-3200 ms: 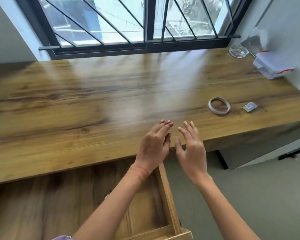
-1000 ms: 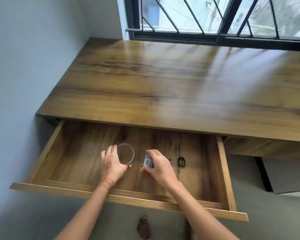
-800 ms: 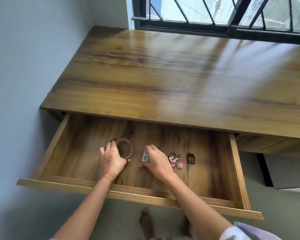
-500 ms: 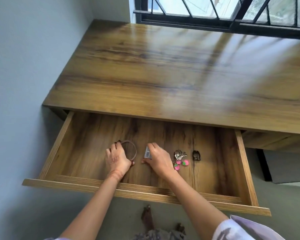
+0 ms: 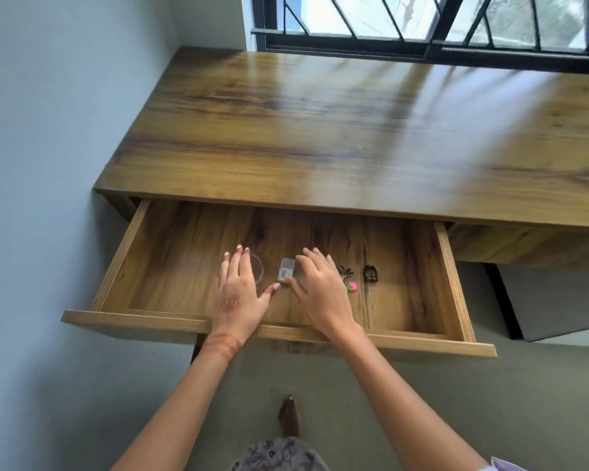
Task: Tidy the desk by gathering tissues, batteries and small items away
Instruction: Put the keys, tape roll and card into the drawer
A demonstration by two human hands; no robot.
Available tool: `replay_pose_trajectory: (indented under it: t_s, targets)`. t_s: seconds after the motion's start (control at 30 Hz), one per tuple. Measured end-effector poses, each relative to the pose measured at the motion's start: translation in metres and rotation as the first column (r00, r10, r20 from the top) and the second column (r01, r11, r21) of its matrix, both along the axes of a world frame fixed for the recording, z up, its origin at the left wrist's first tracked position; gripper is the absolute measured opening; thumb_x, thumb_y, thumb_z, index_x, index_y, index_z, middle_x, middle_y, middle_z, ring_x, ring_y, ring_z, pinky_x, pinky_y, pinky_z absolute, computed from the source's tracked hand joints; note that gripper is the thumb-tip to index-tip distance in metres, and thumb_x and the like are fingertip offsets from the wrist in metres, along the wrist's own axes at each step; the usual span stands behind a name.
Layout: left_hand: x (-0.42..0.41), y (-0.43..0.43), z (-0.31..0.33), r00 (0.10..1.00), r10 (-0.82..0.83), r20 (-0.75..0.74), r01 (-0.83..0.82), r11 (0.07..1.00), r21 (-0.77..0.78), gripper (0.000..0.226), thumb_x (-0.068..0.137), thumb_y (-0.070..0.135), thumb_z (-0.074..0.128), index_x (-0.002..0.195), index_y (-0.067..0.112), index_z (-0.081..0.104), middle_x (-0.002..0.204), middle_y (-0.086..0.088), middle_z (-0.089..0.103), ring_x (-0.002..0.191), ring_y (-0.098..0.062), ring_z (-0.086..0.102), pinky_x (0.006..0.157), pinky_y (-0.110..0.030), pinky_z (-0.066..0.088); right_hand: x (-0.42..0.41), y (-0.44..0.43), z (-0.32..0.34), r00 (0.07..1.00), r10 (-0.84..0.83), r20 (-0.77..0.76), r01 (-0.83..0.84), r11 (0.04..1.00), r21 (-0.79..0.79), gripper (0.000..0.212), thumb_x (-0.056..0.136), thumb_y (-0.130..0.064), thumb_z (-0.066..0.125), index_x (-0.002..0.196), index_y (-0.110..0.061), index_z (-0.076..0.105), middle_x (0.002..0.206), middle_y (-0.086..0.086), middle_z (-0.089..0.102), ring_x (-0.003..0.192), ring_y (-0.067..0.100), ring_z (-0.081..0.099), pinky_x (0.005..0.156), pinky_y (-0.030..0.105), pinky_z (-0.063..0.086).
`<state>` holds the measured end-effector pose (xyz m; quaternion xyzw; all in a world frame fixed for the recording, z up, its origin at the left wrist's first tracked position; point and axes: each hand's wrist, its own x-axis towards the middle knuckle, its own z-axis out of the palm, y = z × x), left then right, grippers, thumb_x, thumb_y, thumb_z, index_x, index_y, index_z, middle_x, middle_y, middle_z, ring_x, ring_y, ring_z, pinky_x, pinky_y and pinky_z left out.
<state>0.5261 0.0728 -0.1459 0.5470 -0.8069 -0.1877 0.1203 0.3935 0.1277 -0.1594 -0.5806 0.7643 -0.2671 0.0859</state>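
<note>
The wooden drawer (image 5: 279, 329) under the desk is pulled out. On its floor lie a clear tape ring (image 5: 259, 271) and a small clear plastic case (image 5: 286, 269). My left hand (image 5: 240, 294) hovers flat with fingers spread, covering the left part of the ring. My right hand (image 5: 318, 288) is spread just right of the case, its thumb touching the case's lower edge. Neither hand holds anything.
A bunch of keys with pink charms (image 5: 347, 278) and a small black clip (image 5: 370, 273) lie in the drawer to the right. The desk top (image 5: 337, 130) runs under a barred window (image 5: 422, 25). A blue wall is on the left. My foot (image 5: 289, 416) stands below.
Both hands carried the ring and the case from the desk top into the drawer, set them down and opened. The hands now lift off them with fingers spread.
</note>
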Motion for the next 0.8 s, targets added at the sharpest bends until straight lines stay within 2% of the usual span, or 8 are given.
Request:
replay_pose_trajectory:
  t_s: [0.2,0.3,0.37,0.43,0.53,0.63,0.8]
  targets:
    - [0.020,0.061,0.002,0.993,-0.117,-0.009,0.115,0.987,-0.111,0.082,0.085,0.063,0.025,0.146,0.008,0.015,0.154,-0.010,0.016,0.143,-0.025,0.002,0.115,-0.037,0.001,0.028,0.063,0.006,0.987,-0.118,-0.110,0.105,0.988,-0.115,0.039,0.091,-0.024,0.057,0.122,-0.001,0.055,0.133,0.017,0.052,0.132,0.029,0.039,0.111,0.039,0.017]
    - [0.039,0.087,-0.012,0.989,-0.145,0.040,0.150,0.977,-0.152,0.080,0.087,0.063,0.015,0.144,0.009,0.004,0.154,-0.006,0.001,0.142,-0.025,-0.007,0.115,-0.039,-0.002,0.047,0.096,-0.002,0.971,-0.179,-0.157,0.161,0.980,-0.120,0.053,0.094,-0.037,0.040,0.131,0.000,0.045,0.142,0.017,0.041,0.137,0.029,0.029,0.116,0.040,0.014]
    - [0.051,0.100,-0.024,0.985,-0.148,0.086,0.159,0.978,-0.134,0.078,0.087,0.063,0.011,0.145,0.012,-0.001,0.154,-0.004,-0.007,0.142,-0.024,-0.013,0.115,-0.039,-0.003,0.055,0.115,-0.012,0.965,-0.188,-0.184,0.173,0.981,-0.092,0.061,0.094,-0.041,0.038,0.138,0.000,0.035,0.149,0.016,0.029,0.141,0.028,0.018,0.116,0.040,0.012]
    - [0.062,0.107,-0.037,0.976,-0.157,0.152,0.179,0.974,-0.142,0.078,0.088,0.063,0.009,0.146,0.013,-0.004,0.155,-0.004,-0.011,0.143,-0.024,-0.015,0.117,-0.040,-0.002,0.059,0.130,-0.023,0.956,-0.184,-0.228,0.179,0.983,-0.043,0.070,0.091,-0.040,0.048,0.142,0.001,0.024,0.151,0.016,0.020,0.143,0.028,0.010,0.116,0.037,0.007]
    - [0.075,0.105,-0.051,0.953,-0.180,0.244,0.226,0.958,-0.178,0.079,0.091,0.063,0.009,0.148,0.010,-0.004,0.157,-0.008,-0.010,0.143,-0.023,-0.010,0.116,-0.040,-0.004,0.059,0.141,-0.030,0.951,-0.140,-0.277,0.167,0.983,0.076,0.097,0.074,-0.034,0.072,0.144,0.002,0.015,0.151,0.018,0.017,0.142,0.027,0.003,0.115,0.035,0.004]
    - [0.077,0.100,-0.055,0.938,-0.192,0.289,0.251,0.951,-0.182,0.083,0.089,0.065,0.012,0.148,0.008,-0.003,0.156,-0.008,-0.007,0.143,-0.025,-0.005,0.114,-0.040,-0.002,0.057,0.140,-0.029,0.946,-0.115,-0.305,0.168,0.974,0.155,0.114,0.063,-0.040,0.079,0.144,0.002,0.010,0.152,0.018,0.017,0.141,0.026,0.001,0.114,0.036,0.003]
    - [0.067,0.084,-0.053,0.932,-0.185,0.310,0.246,0.954,-0.170,0.082,0.088,0.064,0.003,0.147,0.007,0.003,0.156,-0.010,-0.003,0.143,-0.027,-0.001,0.113,-0.041,0.000,0.049,0.126,-0.028,0.941,-0.100,-0.324,0.175,0.962,0.211,0.135,0.049,-0.047,0.084,0.144,0.000,0.001,0.152,0.018,0.013,0.141,0.025,-0.001,0.113,0.036,0.003]
